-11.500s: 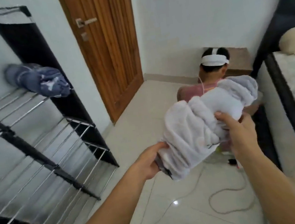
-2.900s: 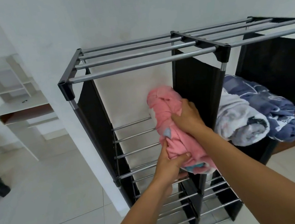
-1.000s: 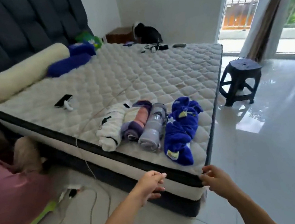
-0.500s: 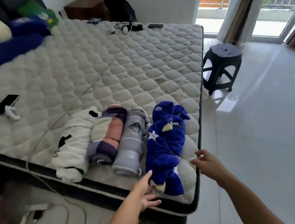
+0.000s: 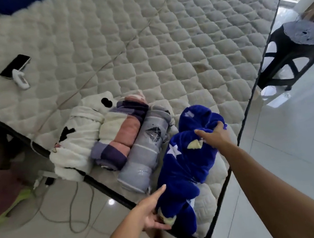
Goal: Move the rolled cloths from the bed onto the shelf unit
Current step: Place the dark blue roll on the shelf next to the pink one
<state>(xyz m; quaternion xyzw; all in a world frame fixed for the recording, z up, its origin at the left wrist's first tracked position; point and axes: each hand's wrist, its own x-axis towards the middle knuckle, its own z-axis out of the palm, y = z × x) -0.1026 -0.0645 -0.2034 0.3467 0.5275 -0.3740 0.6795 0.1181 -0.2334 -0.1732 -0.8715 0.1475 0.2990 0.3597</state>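
My left hand [image 5: 151, 210] cups the near end of the royal-blue fleece roll with white stars [image 5: 187, 165], fingers spread; my right hand [image 5: 214, 136] presses its far end, fingers curling into the pile. The roll lies at the corner of the white quilted mattress [image 5: 162, 47], beside a grey printed roll [image 5: 147, 156], a pink-and-purple striped roll [image 5: 120, 138] and a white fleece roll with black patches [image 5: 78, 142].

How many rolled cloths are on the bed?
4, side by side near the mattress corner: white roll leftmost, then striped pink-purple roll, grey roll, blue roll touched by both hands. None seems hidden.
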